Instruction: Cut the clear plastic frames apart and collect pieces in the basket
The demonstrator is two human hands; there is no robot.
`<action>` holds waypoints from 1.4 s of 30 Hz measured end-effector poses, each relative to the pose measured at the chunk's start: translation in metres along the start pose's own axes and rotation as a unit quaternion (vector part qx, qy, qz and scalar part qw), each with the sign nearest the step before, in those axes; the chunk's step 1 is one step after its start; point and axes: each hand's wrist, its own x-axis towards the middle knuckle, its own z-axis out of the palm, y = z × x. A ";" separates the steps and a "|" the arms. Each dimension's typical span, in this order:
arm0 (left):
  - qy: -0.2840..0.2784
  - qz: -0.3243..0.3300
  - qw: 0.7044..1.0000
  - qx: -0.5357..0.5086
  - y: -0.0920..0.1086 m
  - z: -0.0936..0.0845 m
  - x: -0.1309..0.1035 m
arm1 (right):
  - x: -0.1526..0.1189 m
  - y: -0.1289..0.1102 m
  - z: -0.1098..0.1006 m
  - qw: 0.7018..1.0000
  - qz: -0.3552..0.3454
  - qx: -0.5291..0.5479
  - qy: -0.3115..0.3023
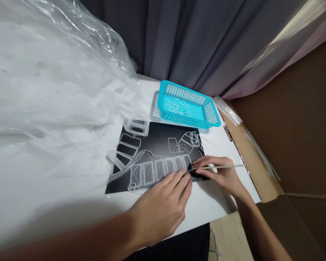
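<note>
Head view: my left hand (164,204) rests, fingers extended, against the strip (159,170) on the black mat (157,139), probably steadying it; my right hand (222,172) pinches a stick (218,167), likely for fine control

The left hand (163,204) partly covered the strip of frames (155,171). The thin stick (212,167) had an indistinct tip. The left edge cut off the plastic sheeting (57,79).

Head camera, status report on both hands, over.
Right hand pinching thin stick. Left hand palm-down, partly covering row of translucent rectangular frames. Turquoise basket beyond black sheet.
</note>
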 end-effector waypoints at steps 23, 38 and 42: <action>-0.021 -0.016 0.999 -0.020 0.004 0.002 0.003 | -0.008 0.027 0.004 0.999 -0.035 0.022 0.024; -0.029 -0.014 0.999 -0.009 0.005 -0.002 0.004 | -0.009 0.024 0.003 0.998 -0.064 0.000 -0.002; -0.027 -0.013 1.000 -0.007 0.005 -0.001 0.003 | -0.009 0.015 -0.001 0.996 -0.075 -0.050 -0.022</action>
